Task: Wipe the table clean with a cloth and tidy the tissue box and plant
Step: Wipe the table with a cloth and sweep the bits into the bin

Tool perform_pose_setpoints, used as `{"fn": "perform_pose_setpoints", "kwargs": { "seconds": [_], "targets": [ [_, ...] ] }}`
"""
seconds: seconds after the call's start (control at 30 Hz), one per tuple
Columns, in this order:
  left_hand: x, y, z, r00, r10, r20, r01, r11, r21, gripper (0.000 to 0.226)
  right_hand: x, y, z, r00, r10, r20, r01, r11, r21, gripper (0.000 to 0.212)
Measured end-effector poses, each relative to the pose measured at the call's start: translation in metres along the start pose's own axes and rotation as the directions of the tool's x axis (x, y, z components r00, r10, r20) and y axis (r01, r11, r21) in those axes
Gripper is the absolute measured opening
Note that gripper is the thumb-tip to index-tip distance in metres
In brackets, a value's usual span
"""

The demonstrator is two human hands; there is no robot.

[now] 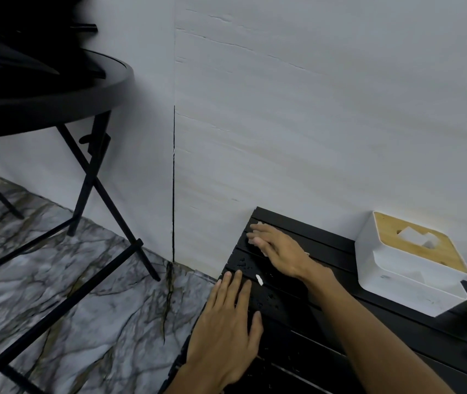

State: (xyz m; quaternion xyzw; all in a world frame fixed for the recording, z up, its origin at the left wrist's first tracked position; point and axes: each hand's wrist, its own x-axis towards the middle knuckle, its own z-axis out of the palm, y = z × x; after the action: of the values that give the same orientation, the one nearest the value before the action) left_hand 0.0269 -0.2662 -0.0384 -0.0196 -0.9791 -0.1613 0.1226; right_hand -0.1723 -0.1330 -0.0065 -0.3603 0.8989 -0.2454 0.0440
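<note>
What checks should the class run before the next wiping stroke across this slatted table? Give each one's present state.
1. Cloth under right hand: ok, white edge shows at fingertips.
2. Left hand steadying black table: ok, flat on the near corner.
3. Slats dry: not ok, droplets remain.
4. White scrap removed: not ok.
5. Tissue box clear of stroke: ok, off to the right.
6. Plant position: cannot tell.

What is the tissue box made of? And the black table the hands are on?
The tissue box looks like smooth white plastic with a matte finish, and its lid looks like light wood or bamboo, since it is tan with a faint grain. The table is made of black slats with grooves between them; matte painted metal or wood, I cannot tell which.
</note>
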Motion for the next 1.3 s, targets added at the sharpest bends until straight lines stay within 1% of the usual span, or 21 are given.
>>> {"fn": "perform_pose_setpoints", "kwargs": {
  "seconds": [0.07,0.13,0.2,0.27,0.3,0.37,0.43,0.5,0.6,0.7,0.77,0.83,0.87,0.93,0.97,1.03,1.07,1.1,1.17,1.23,1.3],
  "targets": [
    [0.000,0.002,-0.004,1.000,0.007,-0.007,-0.007,1.000,-0.006,0.062,-0.017,-0.005,-0.002,0.998,-0.050,0.033,0.049,0.998,0.043,0.038],
    [0.000,0.003,-0.008,1.000,0.008,0.007,-0.008,1.000,-0.026,0.064,-0.031,-0.009,-0.005,0.999,-0.050,0.002,0.050,0.989,0.140,0.034],
    [0.000,0.003,-0.013,1.000,0.011,-0.015,-0.012,1.000,-0.023,0.064,-0.036,-0.017,-0.013,0.989,0.047,-0.142,-0.007,0.963,0.271,0.031],
    [-0.001,0.006,-0.016,1.000,0.016,0.016,-0.015,0.999,-0.041,0.065,-0.033,-0.028,-0.019,0.940,0.200,-0.276,-0.085,0.922,0.378,0.034],
    [-0.002,0.006,-0.015,0.999,0.017,0.032,-0.015,0.998,-0.055,0.064,-0.026,-0.030,-0.017,0.917,0.241,-0.317,-0.106,0.914,0.391,0.035],
    [-0.003,0.006,-0.019,1.000,0.017,0.021,-0.016,0.998,-0.063,0.064,-0.014,-0.035,-0.007,0.926,0.228,-0.300,-0.125,0.937,0.326,0.040],
    [-0.003,0.006,-0.019,0.999,0.021,0.027,-0.019,0.998,-0.055,0.064,0.000,-0.034,0.014,0.937,0.271,-0.219,-0.221,0.948,0.230,0.043],
    [-0.003,0.006,-0.020,0.999,0.017,0.027,-0.016,0.998,-0.052,0.065,0.007,-0.033,0.023,0.942,0.301,-0.150,-0.271,0.943,0.194,0.043],
    [-0.004,0.007,-0.019,1.000,0.022,0.009,-0.021,0.998,-0.063,0.064,0.002,-0.038,0.013,0.982,0.182,-0.045,-0.178,0.980,0.089,0.048],
    [-0.005,0.007,-0.022,1.000,0.020,-0.009,-0.021,0.998,-0.065,0.064,-0.005,-0.028,0.002,0.993,0.103,0.054,-0.106,0.994,0.040,0.049],
    [-0.004,0.007,-0.021,1.000,0.026,-0.013,-0.027,0.997,-0.075,0.064,-0.007,-0.019,0.003,0.991,0.124,0.045,-0.124,0.992,0.006,0.052],
    [-0.003,0.007,-0.017,0.999,0.027,-0.040,-0.030,0.997,-0.076,0.065,-0.010,-0.019,0.004,0.990,0.142,0.010,-0.142,0.990,-0.005,0.046],
    [-0.003,0.007,-0.016,0.999,0.017,-0.039,-0.019,0.997,-0.072,0.065,-0.011,-0.019,0.004,0.993,0.109,-0.033,-0.109,0.994,0.011,0.038],
    [-0.002,0.005,-0.014,0.999,0.000,0.032,0.001,1.000,-0.024,0.063,-0.013,-0.030,-0.004,0.982,0.100,-0.161,-0.082,0.990,0.119,0.027],
    [-0.002,0.004,-0.014,0.998,-0.007,0.065,0.007,1.000,0.004,0.060,-0.011,-0.034,-0.010,0.962,0.134,-0.236,-0.095,0.982,0.166,0.028],
    [-0.002,0.003,-0.011,0.997,-0.008,0.071,0.007,1.000,0.018,0.057,0.000,-0.029,-0.020,0.905,0.212,-0.368,-0.136,0.965,0.222,0.042],
    [-0.002,0.002,-0.008,0.998,-0.003,0.070,0.003,1.000,0.009,0.056,0.009,-0.023,-0.021,0.882,0.255,-0.396,-0.163,0.954,0.252,0.042],
    [-0.002,0.001,-0.006,0.998,0.000,0.061,0.000,1.000,0.002,0.056,0.018,-0.017,-0.023,0.878,0.290,-0.381,-0.202,0.946,0.255,0.036],
    [-0.001,0.001,-0.003,0.999,0.005,0.036,-0.006,1.000,0.013,0.057,0.034,-0.003,-0.020,0.914,0.309,-0.264,-0.274,0.948,0.163,0.024],
    [0.000,0.000,-0.001,0.999,0.003,0.036,-0.004,1.000,0.021,0.057,0.043,0.002,-0.011,0.943,0.293,-0.158,-0.281,0.955,0.098,0.027],
    [0.000,-0.001,0.000,1.000,0.001,0.029,-0.002,1.000,0.008,0.057,0.046,0.001,-0.002,0.948,0.281,-0.146,-0.275,0.960,0.061,0.041]
  ]
}}
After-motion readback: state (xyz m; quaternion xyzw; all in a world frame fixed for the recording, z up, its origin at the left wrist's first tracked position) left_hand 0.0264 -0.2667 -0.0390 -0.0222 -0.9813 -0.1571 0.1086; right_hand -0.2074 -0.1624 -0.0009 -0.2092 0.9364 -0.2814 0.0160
